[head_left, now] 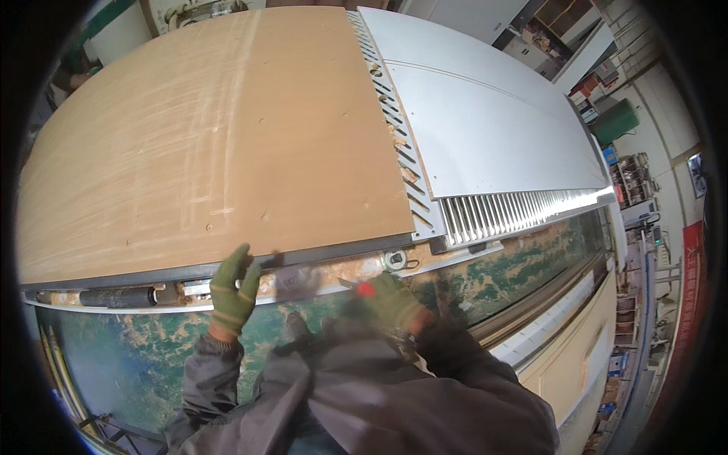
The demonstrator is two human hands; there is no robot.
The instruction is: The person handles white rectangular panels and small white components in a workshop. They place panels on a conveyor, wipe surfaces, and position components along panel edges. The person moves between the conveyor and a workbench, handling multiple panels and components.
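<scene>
My left hand [233, 292], in a green work glove, is raised at the front edge of a large tan board [311, 144]. Its fingers are apart. A small dark blurred shape [269, 260] shows beside its fingers; what it is I cannot make out. Lower and to the right, my gloved right hand [396, 303] is closed on a small red-handled tool [367, 290] with a thin pale blade pointing left. Motion blurs this tool. Just beyond the right hand, a tape measure [395, 260] lies on the dusty ledge [326, 273] below the board's edge.
Right of the tan board is a slotted metal strip [398, 136], then a white panel [485, 114] over bright metal rollers [523, 214]. A black roller [117, 296] sits at the ledge's left. Stacked boards [569, 334] stand at my right. Dust covers the green floor [152, 334].
</scene>
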